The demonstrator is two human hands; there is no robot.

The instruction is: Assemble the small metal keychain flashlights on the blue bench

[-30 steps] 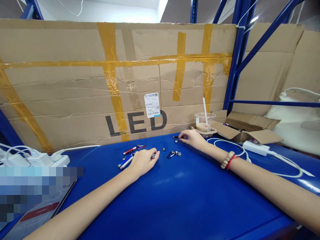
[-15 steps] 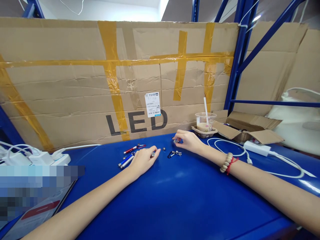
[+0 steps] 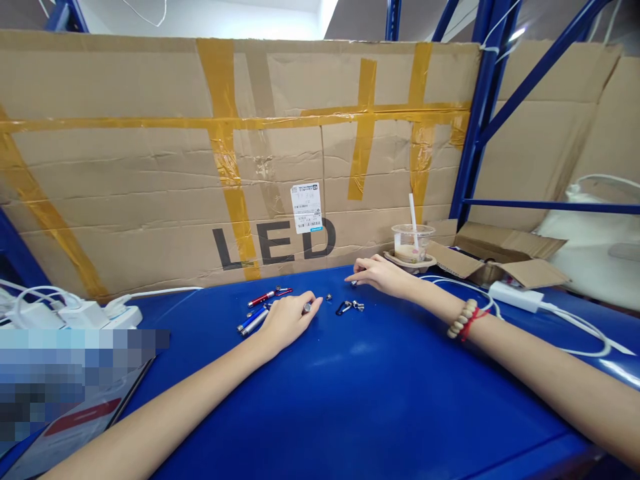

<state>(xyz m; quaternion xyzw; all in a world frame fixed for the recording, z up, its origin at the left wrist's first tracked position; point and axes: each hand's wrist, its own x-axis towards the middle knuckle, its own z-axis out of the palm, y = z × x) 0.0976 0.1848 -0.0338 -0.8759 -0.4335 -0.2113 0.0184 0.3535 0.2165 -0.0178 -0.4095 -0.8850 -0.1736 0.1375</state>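
Observation:
My left hand (image 3: 289, 321) rests on the blue tabletop (image 3: 340, 400), fingers closed around a small metal tube whose round silver end (image 3: 307, 308) shows by the thumb. Close to that hand lie a slim red metal tube with a clip (image 3: 261, 299), a blue tube (image 3: 253, 320) and a silver tube (image 3: 255, 323). My right hand (image 3: 377, 275) hovers low near the back, its fingers stretched forward over a small silver piece (image 3: 354, 283). Between the hands are a small round metal part (image 3: 329, 297), a black carabiner (image 3: 343, 307) and small silver clasps (image 3: 358, 305).
A taped cardboard box (image 3: 165, 200) walls off the back. Right of it stand a plastic cup with a straw (image 3: 414, 243), an open carton (image 3: 493, 250) and a white adapter with cables (image 3: 515, 297). White plugs (image 3: 87, 313) and a flat panel (image 3: 85, 417) sit at the left.
My right hand has loosened from a pinch around the small silver piece, and its fingers are straighter. My left hand has stayed in place with its tube.

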